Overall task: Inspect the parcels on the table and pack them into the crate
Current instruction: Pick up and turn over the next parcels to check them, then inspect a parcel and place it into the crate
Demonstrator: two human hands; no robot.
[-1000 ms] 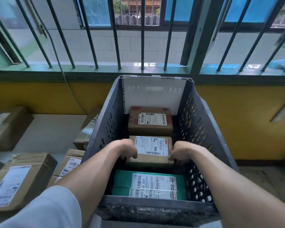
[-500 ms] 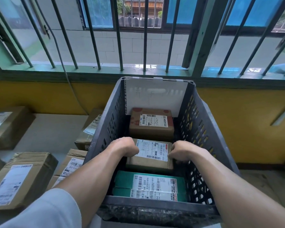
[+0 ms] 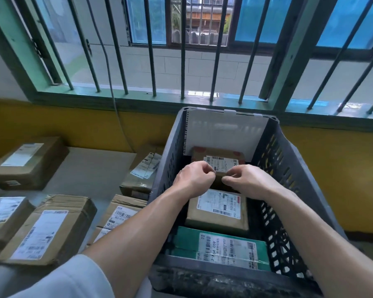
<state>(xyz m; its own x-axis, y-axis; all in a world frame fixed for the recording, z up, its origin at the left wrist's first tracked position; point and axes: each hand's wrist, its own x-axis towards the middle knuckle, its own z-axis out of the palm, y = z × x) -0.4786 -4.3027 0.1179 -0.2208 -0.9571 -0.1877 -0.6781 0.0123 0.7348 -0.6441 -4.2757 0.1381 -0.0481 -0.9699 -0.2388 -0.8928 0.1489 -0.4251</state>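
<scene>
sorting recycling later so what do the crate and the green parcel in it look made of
Crate: likely moulded plastic, matt dark grey, judging by its perforated lattice walls. Green parcel: probably printed cardboard, faint sheen, crisp box edges, white paper label.

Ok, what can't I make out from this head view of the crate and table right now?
Head view only:
- Near part of the far brown cardboard parcel with red tape: hidden behind the left hand and right hand.
- Curled fingers of both hands: whether they pinch anything is unclear.
- Floor of the dark grey plastic crate: covered by parcels.
- Most of the brown cardboard parcel at the left edge: cut off by the frame.
</scene>
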